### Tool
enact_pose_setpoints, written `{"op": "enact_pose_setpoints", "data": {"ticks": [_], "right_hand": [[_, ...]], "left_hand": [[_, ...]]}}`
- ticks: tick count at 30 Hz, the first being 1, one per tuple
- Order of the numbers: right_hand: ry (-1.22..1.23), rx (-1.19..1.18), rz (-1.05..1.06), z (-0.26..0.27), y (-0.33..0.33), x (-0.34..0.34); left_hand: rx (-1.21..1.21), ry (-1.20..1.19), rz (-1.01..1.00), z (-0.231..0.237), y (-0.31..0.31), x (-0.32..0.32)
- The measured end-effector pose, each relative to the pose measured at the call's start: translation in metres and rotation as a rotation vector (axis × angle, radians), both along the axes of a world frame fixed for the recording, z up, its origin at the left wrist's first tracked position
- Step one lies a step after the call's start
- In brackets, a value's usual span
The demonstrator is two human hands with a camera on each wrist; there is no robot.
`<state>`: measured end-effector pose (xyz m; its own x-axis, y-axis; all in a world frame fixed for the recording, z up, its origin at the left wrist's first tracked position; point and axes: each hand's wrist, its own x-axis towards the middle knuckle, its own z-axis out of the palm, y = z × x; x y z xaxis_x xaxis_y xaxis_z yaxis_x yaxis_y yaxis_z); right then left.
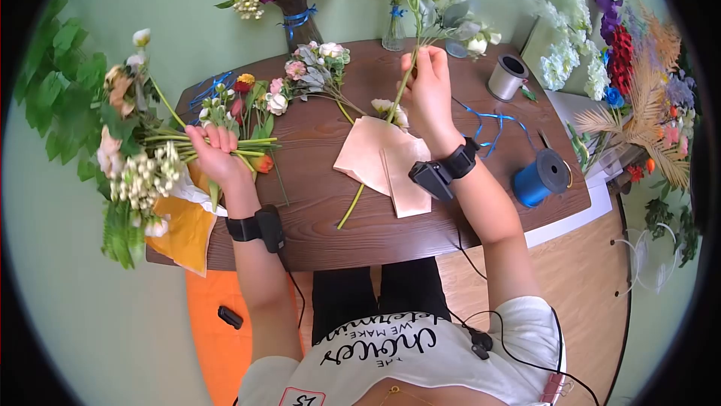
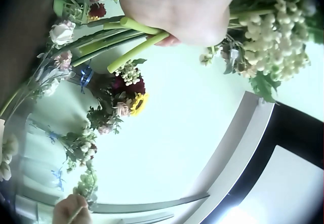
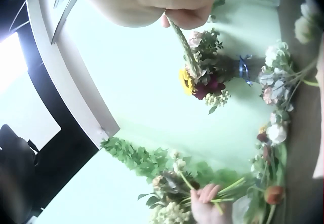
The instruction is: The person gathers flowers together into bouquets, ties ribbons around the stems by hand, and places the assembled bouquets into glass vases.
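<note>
My left hand (image 1: 218, 156) grips a bundle of green flower stems (image 1: 259, 141) at the left of the table. Its blooms, among them a cluster of cream berries (image 1: 154, 173), spread out to the left. The cut stem ends (image 2: 139, 47) show past the hand in the left wrist view. Raised over the back of the table, my right hand (image 1: 432, 94) pinches one green flower stem (image 1: 402, 90). The top of that stem overlaps white flowers behind it. Below this hand lies folded tan paper (image 1: 368, 158), with a loose stem (image 1: 351, 207) sticking out from under it.
A sunflower bouquet in a dark vase (image 1: 300, 23) and a glass vase (image 1: 394, 30) stand at the back. Silver ribbon (image 1: 508, 78) and blue ribbon (image 1: 535, 181) spools are on the right. Loose flowers (image 1: 274, 98) lie mid-table; yellow paper (image 1: 184, 229) hangs over the front left edge.
</note>
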<state>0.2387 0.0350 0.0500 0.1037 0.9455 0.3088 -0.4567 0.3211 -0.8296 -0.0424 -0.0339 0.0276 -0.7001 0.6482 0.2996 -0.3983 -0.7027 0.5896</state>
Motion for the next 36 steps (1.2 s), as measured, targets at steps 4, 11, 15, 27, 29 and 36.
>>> {"op": "enact_pose_setpoints", "data": {"ticks": [4,11,15,27,29,36], "right_hand": [[-0.437,0.172,-0.095,-0.019,0.008,-0.015],[-0.895,0.357,0.189,-0.028,-0.007,-0.083],[-1.089,0.546,0.048,-0.048,0.019,-0.125],[-1.221,0.468,0.087,-0.058,0.066,-0.093],[-1.334,0.375,-0.011,-0.032,0.06,-0.061],[-1.963,-0.008,-0.048,-0.026,0.051,0.014]], "left_hand": [[0.015,-0.03,-0.016,0.002,-0.002,0.006],[0.009,-0.007,-0.126,0.001,-0.004,0.018],[-0.043,0.006,-0.133,0.0,-0.001,0.026],[-0.016,0.037,-0.197,-0.005,0.002,0.029],[-0.03,0.039,-0.205,-0.002,0.001,0.03],[-0.025,0.034,-0.316,-0.005,0.002,0.031]]}}
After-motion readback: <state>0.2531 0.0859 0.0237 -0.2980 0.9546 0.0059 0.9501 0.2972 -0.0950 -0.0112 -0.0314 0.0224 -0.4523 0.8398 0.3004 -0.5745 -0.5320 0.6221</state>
